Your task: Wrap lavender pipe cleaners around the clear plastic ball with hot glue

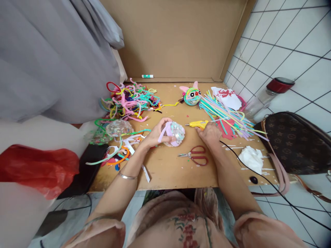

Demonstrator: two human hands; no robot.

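Observation:
A ball (178, 133), partly wrapped in lilac pipe cleaner with a clear, glossy patch on its right side, sits in my left hand (159, 132), the fingers curled round it. My right hand (210, 133) grips a yellow hot glue gun (198, 124) whose nozzle points left at the ball, a short gap away. Between my forearms lie red-handled scissors (195, 155), blades to the left. Beyond the glue gun stands a finished-looking ball figure (191, 95) with pink ears, big eyes and a red nose.
Tangled pipe cleaners (131, 100) heap at the back left; straight pipe cleaners (227, 115) fan out at the right. A black cord (240, 160) trails right past crumpled tissue (251, 159). A brown handbag (297, 143) and a bottle (269, 94) border the right edge.

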